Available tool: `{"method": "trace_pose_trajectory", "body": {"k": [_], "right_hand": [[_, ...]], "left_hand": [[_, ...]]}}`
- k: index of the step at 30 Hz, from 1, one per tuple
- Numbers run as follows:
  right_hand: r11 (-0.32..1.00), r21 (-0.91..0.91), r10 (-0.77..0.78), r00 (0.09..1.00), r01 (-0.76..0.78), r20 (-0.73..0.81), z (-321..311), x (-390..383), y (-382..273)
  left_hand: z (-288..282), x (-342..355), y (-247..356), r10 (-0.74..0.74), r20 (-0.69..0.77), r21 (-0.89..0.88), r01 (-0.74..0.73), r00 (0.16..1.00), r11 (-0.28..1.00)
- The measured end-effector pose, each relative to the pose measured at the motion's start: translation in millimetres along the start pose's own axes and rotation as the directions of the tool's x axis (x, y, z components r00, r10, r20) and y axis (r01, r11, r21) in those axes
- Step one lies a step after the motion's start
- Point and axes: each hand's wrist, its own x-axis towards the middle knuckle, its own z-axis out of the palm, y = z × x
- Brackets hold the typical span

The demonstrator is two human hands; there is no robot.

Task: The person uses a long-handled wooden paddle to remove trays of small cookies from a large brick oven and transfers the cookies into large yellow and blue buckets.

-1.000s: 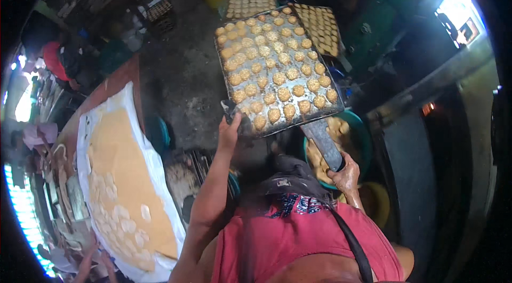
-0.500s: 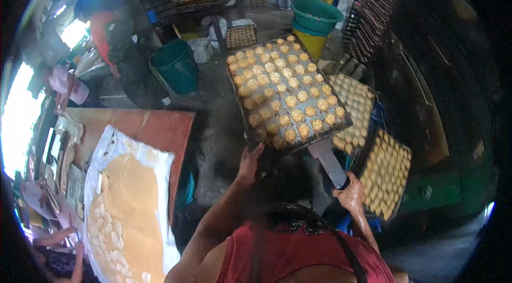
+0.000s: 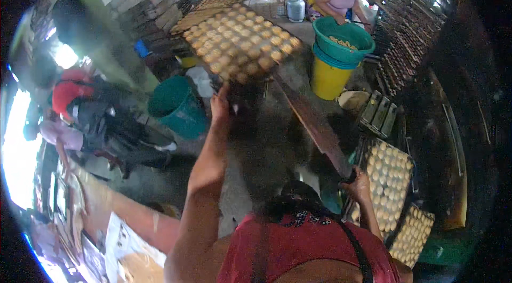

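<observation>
Currently:
Left hand (image 3: 220, 103): fingers spread, steadying edge of cookie tray (image 3: 240, 43).
Right hand (image 3: 358, 184): fingers wrapped round long wooden handle (image 3: 314, 123).

A wide, flat, dark metal baking tray (image 3: 242, 43) is riding level on a long brown wooden paddle (image 3: 314, 123), held up well above the floor. Rows of small round golden-brown biscuits (image 3: 234, 35) are covering nearly its whole surface.
</observation>
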Motion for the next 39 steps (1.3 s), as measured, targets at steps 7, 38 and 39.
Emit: {"method": "trace_pose_trajectory", "body": {"k": [7,38,39], "right_hand": [[0.997,-0.042,-0.069,0.988,0.063,-0.137,71.8,-42.2,240.4],[0.134,0.651,0.951,-0.088,-0.747,-0.296,-323.3,-1441.1,730.8],[0.083,0.725,0.945,-0.177,-0.684,-0.276,-286.9,-1466.9,696.4]], "left_hand": [[44.7,-9.5,-69.2,0.138,-0.004,-0.536,-0.118,0.99,0.836],[490.1,-1771.1,-333.1,0.026,0.928,-0.126,-0.246,-0.372,0.961],[463.5,-1818.9,-338.0,0.044,0.888,-0.182,-0.264,-0.457,0.947]]}}
